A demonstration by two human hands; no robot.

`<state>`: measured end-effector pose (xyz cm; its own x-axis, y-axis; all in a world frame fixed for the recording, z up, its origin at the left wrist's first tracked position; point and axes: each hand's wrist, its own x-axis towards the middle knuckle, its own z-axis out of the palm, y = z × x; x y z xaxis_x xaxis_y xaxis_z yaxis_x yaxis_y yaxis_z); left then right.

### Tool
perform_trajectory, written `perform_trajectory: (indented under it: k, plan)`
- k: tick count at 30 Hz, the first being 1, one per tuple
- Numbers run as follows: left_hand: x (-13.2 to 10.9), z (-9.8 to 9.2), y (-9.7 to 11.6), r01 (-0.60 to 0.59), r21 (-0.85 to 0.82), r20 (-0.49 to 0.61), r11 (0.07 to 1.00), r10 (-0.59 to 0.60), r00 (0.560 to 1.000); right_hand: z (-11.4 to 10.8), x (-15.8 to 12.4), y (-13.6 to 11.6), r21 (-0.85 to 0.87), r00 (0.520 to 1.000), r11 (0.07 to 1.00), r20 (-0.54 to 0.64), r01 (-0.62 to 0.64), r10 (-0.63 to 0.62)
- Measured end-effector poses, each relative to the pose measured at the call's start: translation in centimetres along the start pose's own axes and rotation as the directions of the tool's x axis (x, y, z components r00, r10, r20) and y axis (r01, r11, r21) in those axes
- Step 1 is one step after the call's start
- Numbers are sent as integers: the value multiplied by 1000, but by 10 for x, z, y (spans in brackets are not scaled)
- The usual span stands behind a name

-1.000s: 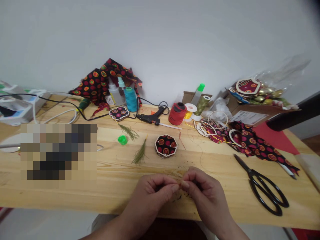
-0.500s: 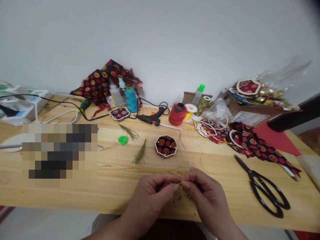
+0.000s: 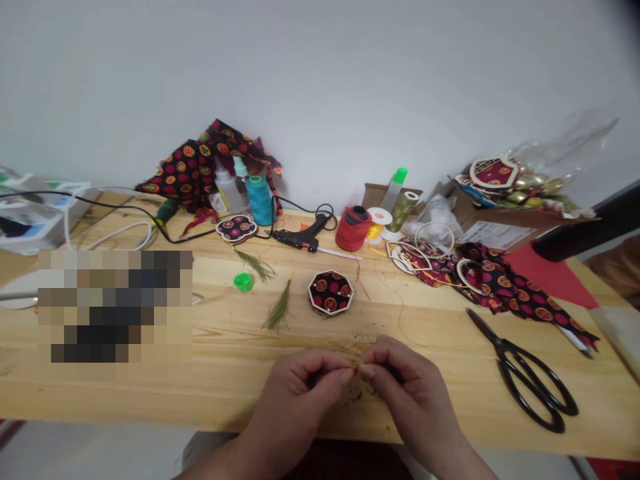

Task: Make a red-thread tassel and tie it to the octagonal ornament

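Note:
My left hand [image 3: 311,389] and my right hand [image 3: 407,383] meet fingertip to fingertip over the front of the table. Each pinches thumb against forefinger. A tiny reddish speck [image 3: 355,369] shows between the tips, too small to name. Just beyond the hands lies an octagonal ornament [image 3: 331,293] with a pale wooden rim and patterned dark fabric. Left of it rests a green thread tassel [image 3: 278,309] with a yellow top. Short thread clippings are scattered under and around my fingers. Black scissors [image 3: 525,373] lie to the right of my right hand.
At the back stand a teal thread cone [image 3: 260,202], a red spool [image 3: 353,229] and a black glue gun [image 3: 300,238]. Patterned fabric [image 3: 543,300] and wooden frames lie at right. A green cap [image 3: 243,282] sits left of the tassel. A blurred patch covers the left.
Both hands stay together in the same pinch, with slight finger movement. A reddish speck now shows more clearly between the fingertips. The whole view has shifted slightly.

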<state>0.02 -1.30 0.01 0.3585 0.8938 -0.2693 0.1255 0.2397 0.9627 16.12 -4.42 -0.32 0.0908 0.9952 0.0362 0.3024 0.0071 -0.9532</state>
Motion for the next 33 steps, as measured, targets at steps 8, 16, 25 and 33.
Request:
perform_trajectory:
  k: [8, 16, 25, 33]
  plan:
    - [1, -1, -1, 22, -41, -34, 999, -24, 999, -1, -8, 5, -61, 999, 997, 21, 42, -41]
    - [1, -2, -6, 15, -8, -94, 1000, -16, 995, 4, -16, 2, -314, 975, 927, -19, 203, -220]
    - [2, -1, 0, 29, 22, -138, 999, -26, 990, 1, -22, 7, -630, 831, 568, 252, 530, -495]
    - [1, -1, -1, 7, 37, -44, 999, -6, 999, -9, -10, -16, -637, 680, 332, 436, 696, -590]
